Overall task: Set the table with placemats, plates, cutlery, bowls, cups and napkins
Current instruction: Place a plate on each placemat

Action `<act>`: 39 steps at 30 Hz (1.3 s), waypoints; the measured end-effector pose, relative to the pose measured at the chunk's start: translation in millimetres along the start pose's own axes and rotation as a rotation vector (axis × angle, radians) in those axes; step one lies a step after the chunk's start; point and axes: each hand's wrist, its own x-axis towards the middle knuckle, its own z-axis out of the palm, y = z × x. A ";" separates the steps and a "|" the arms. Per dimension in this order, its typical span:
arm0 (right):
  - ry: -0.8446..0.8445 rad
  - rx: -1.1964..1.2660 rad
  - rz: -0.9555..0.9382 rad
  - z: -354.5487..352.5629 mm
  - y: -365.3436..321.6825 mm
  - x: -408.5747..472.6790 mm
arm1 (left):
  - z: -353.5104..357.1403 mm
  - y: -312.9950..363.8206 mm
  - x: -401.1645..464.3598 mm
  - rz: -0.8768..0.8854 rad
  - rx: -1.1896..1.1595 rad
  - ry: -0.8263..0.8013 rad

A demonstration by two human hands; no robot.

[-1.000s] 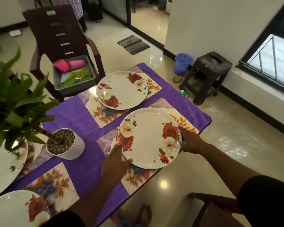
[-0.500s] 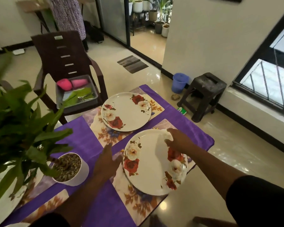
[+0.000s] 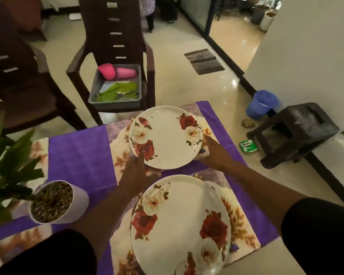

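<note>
Plate (image 3: pixel 166 136) far | left hand (image 3: pixel 136 171), right hand (image 3: pixel 212 153) touching its rim, fingers straight, squaring it | next: cutlery (image 3: pixel 125 94) needing fetching

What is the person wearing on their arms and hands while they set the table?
Both forearms are bare, with dark, probably black, sleeves ending near the elbows. The left hand and right hand are bare too: no gloves, and no watch, ring or bracelet that I can make out in this dim, slightly blurred view.

We list two white rose-print plates, far (image 3: pixel 165 136) and near (image 3: pixel 180 225), each flat on a floral placemat (image 3: pixel 237 221).
</note>
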 end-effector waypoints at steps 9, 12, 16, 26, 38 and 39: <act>-0.097 -0.113 0.002 10.2 33.5 41.0 | 26.0 0.5 1.5 -0.128 0.213 0.148; -0.078 -0.180 -0.011 10.0 36.5 52.6 | 23.4 5.9 6.5 -0.142 0.234 0.171; -0.083 -0.230 -0.010 12.8 39.8 58.7 | 23.6 9.0 10.6 -0.186 0.238 0.202; -0.046 -0.263 -0.073 17.3 35.0 63.1 | 20.8 6.2 13.8 -0.184 0.228 0.289; -0.152 -0.390 -0.022 21.3 29.2 67.7 | 24.5 6.4 10.7 -0.212 0.288 0.344; -0.158 -0.402 -0.014 22.2 27.9 67.5 | 23.8 5.3 11.2 -0.217 0.291 0.337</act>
